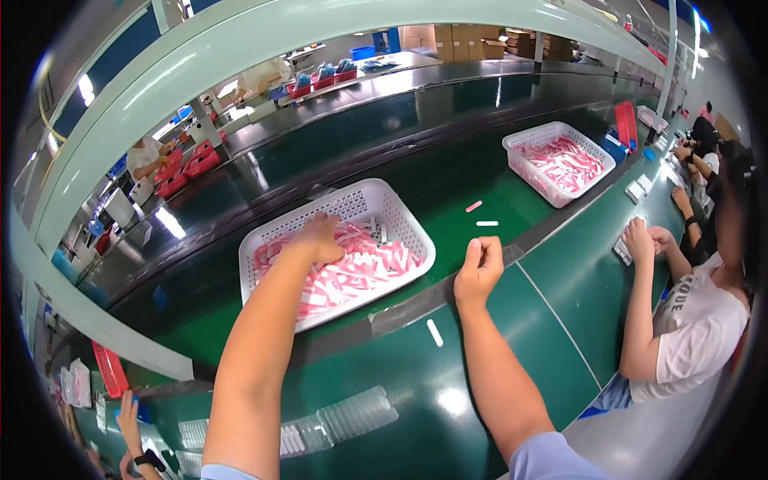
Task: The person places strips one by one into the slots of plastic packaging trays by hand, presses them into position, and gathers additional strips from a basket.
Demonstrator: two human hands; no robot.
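My left hand [318, 240] reaches into a white perforated plastic basket [412, 228] heaped with small pink and white strips [352, 276]. Its fingers are apart and touch the strips, with the fingertips partly hidden. My right hand [480, 268] is held closed above the belt's near edge, thumb against the curled fingers; anything inside it is hidden. Beyond that hand, one pink strip [474, 206] and one white strip [487, 223] lie loose on the green belt [448, 248]. A white strip [434, 333] rests on the green worktop [512, 352] between my forearms.
Clear plastic trays [352, 416] lie on the worktop at the lower left. Another white basket [552, 192] of strips stands farther right on the belt. A co-worker [688, 336] sits at the right. A pale curved beam [184, 68] arches overhead. Red baskets [200, 160] stand across the line.
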